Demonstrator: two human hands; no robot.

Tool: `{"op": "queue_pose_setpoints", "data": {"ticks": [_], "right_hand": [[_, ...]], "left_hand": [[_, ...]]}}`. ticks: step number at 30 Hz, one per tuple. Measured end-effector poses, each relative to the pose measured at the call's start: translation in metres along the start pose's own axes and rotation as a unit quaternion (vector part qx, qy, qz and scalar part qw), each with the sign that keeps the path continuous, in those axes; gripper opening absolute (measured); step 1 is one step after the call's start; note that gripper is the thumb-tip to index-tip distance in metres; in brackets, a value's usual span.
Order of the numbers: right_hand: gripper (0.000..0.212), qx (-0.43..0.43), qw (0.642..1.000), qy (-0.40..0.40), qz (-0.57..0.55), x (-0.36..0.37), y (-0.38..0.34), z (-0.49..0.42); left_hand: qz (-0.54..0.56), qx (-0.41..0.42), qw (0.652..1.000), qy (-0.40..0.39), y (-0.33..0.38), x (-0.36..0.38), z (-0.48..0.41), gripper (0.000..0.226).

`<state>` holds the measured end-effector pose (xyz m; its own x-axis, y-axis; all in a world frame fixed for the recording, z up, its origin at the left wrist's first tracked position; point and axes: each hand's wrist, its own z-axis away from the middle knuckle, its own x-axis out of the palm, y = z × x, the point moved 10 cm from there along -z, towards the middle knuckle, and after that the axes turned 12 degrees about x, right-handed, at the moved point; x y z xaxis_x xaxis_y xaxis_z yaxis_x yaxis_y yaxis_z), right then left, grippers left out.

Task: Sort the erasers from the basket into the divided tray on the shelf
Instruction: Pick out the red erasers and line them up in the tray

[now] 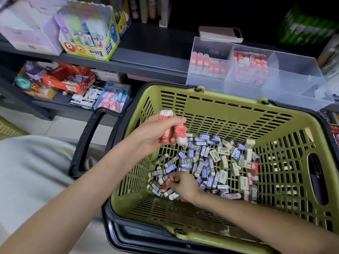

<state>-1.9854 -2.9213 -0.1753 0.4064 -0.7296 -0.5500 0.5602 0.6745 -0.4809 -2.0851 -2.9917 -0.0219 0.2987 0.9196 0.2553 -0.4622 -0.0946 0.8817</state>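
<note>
A green basket (211,99) with black handles sits in front of me, its floor covered with several erasers (207,158) in black, blue and cream sleeves, plus a few red ones. My left hand (156,136) hovers over the basket's left side and grips a bunch of red-and-white erasers (167,133). Lower down, my right hand (183,185) reaches into the pile and pinches a red eraser (166,183). The clear divided tray (297,83) stands on the shelf behind the basket. Its left and middle compartments hold red-and-white erasers; the right one looks bare.
A dark shelf (152,59) carries a glue-stick display box (89,33) at the left and a phone-like object (220,33) behind the tray. The lower shelf holds boxes of erasers (113,98) and a red carton. My grey-clad knee (33,165) is at left.
</note>
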Motion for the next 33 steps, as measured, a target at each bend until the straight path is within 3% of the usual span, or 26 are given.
{"op": "queue_pose_setpoints", "data": {"ticks": [3,6,8,11,14,16,19,22,24,26,28,29,33], "right_hand": [[0.013,0.007,0.999,-0.022,-0.025,-0.001,-0.007,-0.005],[0.023,0.031,0.980,-0.124,-0.150,-0.015,-0.012,-0.001],[0.029,0.010,0.961,-0.163,-0.222,-0.048,-0.024,0.011],[0.022,-0.062,0.920,-0.187,-0.339,-0.104,-0.046,0.043],[0.013,-0.144,0.888,-0.148,-0.412,-0.142,-0.064,0.074],[0.018,-0.185,0.887,-0.101,-0.412,-0.153,-0.071,0.088],[0.024,-0.216,0.899,-0.029,-0.379,-0.159,-0.070,0.097],[0.016,-0.205,0.899,0.021,-0.386,-0.158,-0.048,0.087],[0.006,-0.196,0.942,0.009,-0.272,-0.136,-0.035,0.072],[0.009,-0.183,0.983,-0.011,0.010,-0.091,-0.014,0.052],[0.023,-0.180,0.951,-0.021,0.252,-0.052,0.010,0.037],[0.027,-0.180,0.931,-0.020,0.316,-0.041,0.018,0.031],[0.038,-0.237,0.879,0.003,0.415,-0.017,0.015,0.025]], "left_hand": [[0.010,-0.012,1.000,0.017,-0.004,-0.003,0.000,0.019],[0.013,-0.039,0.999,0.021,-0.011,-0.008,0.003,0.023],[-0.020,-0.054,0.998,0.006,-0.016,-0.007,0.005,0.026],[-0.060,-0.078,0.994,-0.039,-0.023,0.003,0.008,0.036],[-0.065,-0.128,0.981,-0.134,-0.035,0.026,0.018,0.042],[-0.029,-0.169,0.971,-0.167,-0.045,0.038,0.027,0.036],[0.013,-0.190,0.966,-0.174,-0.048,0.043,0.031,0.007],[0.044,-0.190,0.971,-0.138,-0.047,0.038,0.028,0.004],[0.069,-0.185,0.974,-0.108,-0.044,0.035,0.025,0.006],[0.090,-0.175,0.976,-0.088,-0.041,0.032,0.023,0.011],[0.092,-0.164,0.979,-0.074,-0.038,0.029,0.020,0.020],[0.090,-0.161,0.980,-0.071,-0.037,0.028,0.019,0.023],[0.082,-0.148,0.983,-0.067,-0.035,0.025,0.016,0.031]]}}
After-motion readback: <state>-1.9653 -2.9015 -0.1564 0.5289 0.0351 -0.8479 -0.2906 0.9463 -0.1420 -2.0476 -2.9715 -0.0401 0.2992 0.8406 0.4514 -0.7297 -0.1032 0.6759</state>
